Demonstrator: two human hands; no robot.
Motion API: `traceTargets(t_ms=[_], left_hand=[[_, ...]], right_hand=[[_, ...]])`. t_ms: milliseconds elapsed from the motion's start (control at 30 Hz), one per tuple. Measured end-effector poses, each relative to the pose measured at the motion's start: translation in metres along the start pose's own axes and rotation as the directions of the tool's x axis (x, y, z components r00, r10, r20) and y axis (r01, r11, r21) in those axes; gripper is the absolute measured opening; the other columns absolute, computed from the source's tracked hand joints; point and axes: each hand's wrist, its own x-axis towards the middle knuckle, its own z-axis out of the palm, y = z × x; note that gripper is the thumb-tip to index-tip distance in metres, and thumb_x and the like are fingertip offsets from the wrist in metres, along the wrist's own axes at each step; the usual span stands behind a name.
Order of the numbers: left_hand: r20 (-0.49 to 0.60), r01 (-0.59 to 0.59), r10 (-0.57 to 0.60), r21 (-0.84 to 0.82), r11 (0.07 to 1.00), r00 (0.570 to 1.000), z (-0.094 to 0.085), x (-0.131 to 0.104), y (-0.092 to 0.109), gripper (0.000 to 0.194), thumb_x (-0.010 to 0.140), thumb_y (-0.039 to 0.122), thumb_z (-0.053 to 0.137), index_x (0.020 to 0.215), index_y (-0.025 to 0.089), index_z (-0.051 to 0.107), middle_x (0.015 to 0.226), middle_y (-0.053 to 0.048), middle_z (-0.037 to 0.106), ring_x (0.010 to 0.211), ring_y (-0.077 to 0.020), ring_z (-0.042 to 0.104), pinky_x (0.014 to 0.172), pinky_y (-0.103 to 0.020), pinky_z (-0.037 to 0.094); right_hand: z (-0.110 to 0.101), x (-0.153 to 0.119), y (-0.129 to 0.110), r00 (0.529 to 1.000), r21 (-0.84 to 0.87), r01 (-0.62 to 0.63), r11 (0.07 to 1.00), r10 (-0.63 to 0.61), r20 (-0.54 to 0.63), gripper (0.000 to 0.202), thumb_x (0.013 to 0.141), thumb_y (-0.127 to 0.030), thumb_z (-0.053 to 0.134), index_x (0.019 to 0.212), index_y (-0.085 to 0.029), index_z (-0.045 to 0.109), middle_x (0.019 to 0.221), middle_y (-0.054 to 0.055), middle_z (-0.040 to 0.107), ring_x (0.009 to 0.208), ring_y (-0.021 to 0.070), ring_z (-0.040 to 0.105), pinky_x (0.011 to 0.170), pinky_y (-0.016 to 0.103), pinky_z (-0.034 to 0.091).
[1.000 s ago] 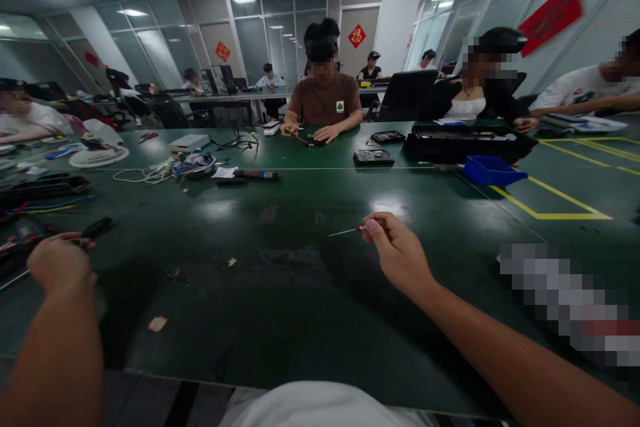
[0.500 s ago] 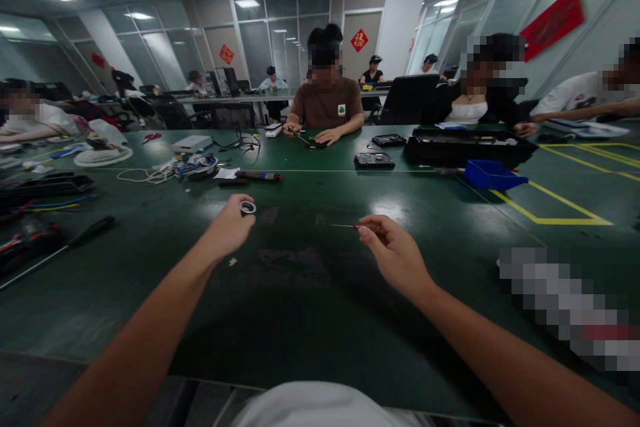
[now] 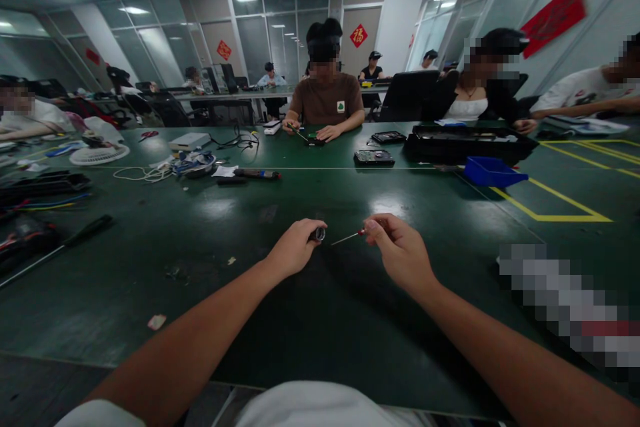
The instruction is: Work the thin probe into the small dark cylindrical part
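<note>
My left hand is closed around a small dark cylinder, whose hollow, silver-rimmed end faces right. Most of the cylinder is hidden by the fingers, so its kind does not show. Just across from it, my right hand grips a thin screwdriver by its handle. The screwdriver has a red collar, and its shaft slants down to the left, with the tip close to the cylinder but apart from it. Both hands are above the green table.
A dark pen-like tool, tangled cables and a hard drive lie farther back. To the right are a blue bin and a black tray. A long screwdriver lies left. A co-worker sits opposite.
My left hand has moved right and toward me with the cylinder, close to the screwdriver. The screwdriver's tip now points lower; my right hand has shifted slightly right.
</note>
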Motion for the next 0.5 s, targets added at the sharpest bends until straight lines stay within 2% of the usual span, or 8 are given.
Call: traceTargets(t_ms=[133, 233, 500], left_hand=[[-0.067, -0.001, -0.001, -0.031, 1.000, 0.998, -0.0031, 0.0012, -0.0065, 0.036, 0.089, 0.010, 0.064, 0.124, 0.018, 0.064, 0.125, -0.009, 0.066, 0.118, -0.0244, 0.060, 0.107, -0.041, 0.044], [-0.101, -0.034, 0.029, -0.043, 0.998, 0.994, -0.0038, 0.0016, -0.0065, 0.035, 0.089, 0.011, 0.066, 0.123, 0.019, 0.065, 0.124, -0.008, 0.067, 0.117, -0.0236, 0.060, 0.107, -0.040, 0.044], [-0.068, -0.091, 0.088, -0.045, 0.995, 0.994, -0.0003, -0.0013, -0.0038, 0.038, 0.088, 0.013, 0.068, 0.125, 0.023, 0.065, 0.120, -0.005, 0.068, 0.115, -0.0235, 0.061, 0.104, -0.041, 0.045]], right_hand=[[0.0010, 0.0013, 0.0028, 1.000, 0.113, 0.005, 0.994, -0.003, -0.019, 0.030, 0.090, -0.048, 0.061, 0.097, -0.020, 0.070, 0.080, 0.005, 0.074, 0.071, 0.0197, 0.069, 0.069, 0.034, 0.055], [0.0020, 0.0012, 0.0030, 1.000, 0.160, -0.005, 0.987, 0.003, 0.011, 0.030, 0.089, -0.047, 0.063, 0.100, -0.020, 0.070, 0.084, 0.006, 0.077, 0.077, 0.0213, 0.073, 0.075, 0.037, 0.058], [0.0033, 0.0003, 0.0018, 0.997, 0.139, -0.014, 0.990, 0.004, 0.071, 0.027, 0.089, -0.042, 0.063, 0.103, -0.021, 0.070, 0.090, 0.007, 0.079, 0.085, 0.0231, 0.075, 0.079, 0.039, 0.059]])
